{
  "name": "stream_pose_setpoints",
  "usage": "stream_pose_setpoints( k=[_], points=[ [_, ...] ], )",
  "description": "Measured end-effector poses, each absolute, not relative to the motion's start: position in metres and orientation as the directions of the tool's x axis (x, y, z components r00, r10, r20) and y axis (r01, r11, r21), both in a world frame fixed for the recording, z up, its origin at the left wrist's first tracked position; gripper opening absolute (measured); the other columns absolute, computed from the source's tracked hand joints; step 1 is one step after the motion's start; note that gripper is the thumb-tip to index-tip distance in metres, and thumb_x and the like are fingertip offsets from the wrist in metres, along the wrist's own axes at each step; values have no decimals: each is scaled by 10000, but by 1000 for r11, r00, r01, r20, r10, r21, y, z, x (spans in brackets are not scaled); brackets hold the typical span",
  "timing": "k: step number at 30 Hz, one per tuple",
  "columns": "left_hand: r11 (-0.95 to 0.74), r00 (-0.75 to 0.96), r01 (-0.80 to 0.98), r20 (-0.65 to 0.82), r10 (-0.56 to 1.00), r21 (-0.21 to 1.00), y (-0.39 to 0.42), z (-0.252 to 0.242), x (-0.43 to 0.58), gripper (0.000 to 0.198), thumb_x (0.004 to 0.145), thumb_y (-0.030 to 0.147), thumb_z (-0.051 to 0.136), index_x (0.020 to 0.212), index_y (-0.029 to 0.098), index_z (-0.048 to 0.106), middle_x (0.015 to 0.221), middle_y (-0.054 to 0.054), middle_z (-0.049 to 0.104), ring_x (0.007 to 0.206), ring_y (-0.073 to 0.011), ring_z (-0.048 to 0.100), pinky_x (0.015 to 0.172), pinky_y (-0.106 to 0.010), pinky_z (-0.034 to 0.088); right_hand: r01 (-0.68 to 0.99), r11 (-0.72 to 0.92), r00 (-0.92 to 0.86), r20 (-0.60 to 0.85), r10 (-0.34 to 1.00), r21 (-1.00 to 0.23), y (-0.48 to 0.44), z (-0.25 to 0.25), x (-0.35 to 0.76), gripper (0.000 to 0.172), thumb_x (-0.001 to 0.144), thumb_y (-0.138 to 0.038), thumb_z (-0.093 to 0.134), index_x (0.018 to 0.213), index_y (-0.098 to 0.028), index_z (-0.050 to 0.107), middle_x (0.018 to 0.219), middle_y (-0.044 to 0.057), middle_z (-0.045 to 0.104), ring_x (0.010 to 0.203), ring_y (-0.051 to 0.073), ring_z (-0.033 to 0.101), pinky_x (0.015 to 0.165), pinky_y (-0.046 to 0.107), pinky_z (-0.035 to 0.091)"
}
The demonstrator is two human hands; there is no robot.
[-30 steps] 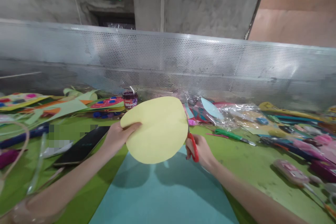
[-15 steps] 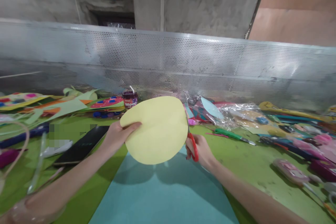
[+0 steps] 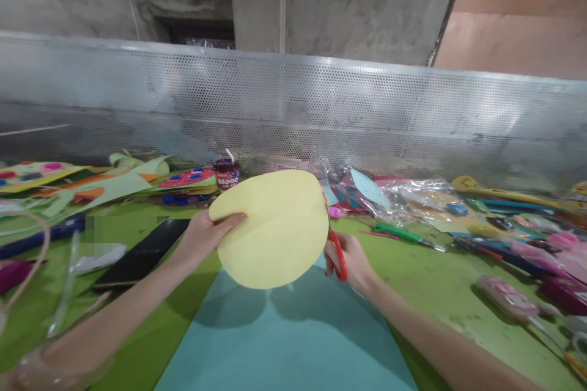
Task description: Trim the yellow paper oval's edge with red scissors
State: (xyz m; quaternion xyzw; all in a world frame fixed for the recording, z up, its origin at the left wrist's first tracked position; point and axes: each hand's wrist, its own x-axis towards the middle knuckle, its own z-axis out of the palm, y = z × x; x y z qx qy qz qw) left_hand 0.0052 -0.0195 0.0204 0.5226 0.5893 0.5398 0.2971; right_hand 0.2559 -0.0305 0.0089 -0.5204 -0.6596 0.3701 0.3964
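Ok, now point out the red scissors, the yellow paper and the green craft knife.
Red scissors (image 3: 336, 244), head view: upper part of the red handle.
Yellow paper (image 3: 276, 230), head view: middle of its face.
Green craft knife (image 3: 402, 233), head view: its green handle.

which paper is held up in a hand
The roundish yellow paper, pinched in the left hand; the big blue sheet lies flat on the green table.
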Motion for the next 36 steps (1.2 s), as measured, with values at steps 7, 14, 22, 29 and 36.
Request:
stream_pose_setpoints(
  k=[7,14,22,29,36],
  points=[
    [-108,-295,303,201,934,947,-20,24,5,328,573,383,647,831,181,655,871,-68,691,769,-248,640,577,-286,537,381,198,-146,153,978,-903,-30,9,256,197,687,-258,418,507,-178,417,327,-46,464,321,91,464,377,182,379],
    [-108,-291,247,180,939,963,-21,26,7,311,571,366,658,826,188,654,855,-69,692,750,-257,643,573,-316,543,395,199,-139,155,978,-897,-32,10,256,203,687,-265,418,504,-177,413,328,-43,465,324,91,468,365,176,372],
    [-142,-269,231,203,941,963,-21,25,4,290,588,333,669,840,190,648,868,-57,691,770,-245,640,589,-296,544,383,211,-158,161,974,-899,-32,12,257,182,670,-230,411,496,-179,397,331,-46,464,331,91,465,374,180,391],
    [-124,-261,242,188,947,962,-25,31,7,301,615,290,658,887,168,626,920,-57,680,797,-222,637,582,-243,539,383,215,-155,167,974,-898,-32,12,257,178,659,-207,395,483,-177,395,316,-55,454,317,84,456,370,173,381],
    [-130,-243,243,190,951,961,-21,26,3,282,607,312,666,856,184,636,897,-53,686,762,-212,645,556,-231,538,369,233,-151,190,970,-899,-30,9,258,184,671,-222,404,493,-177,410,323,-51,456,315,89,455,365,182,385]
  ],
)
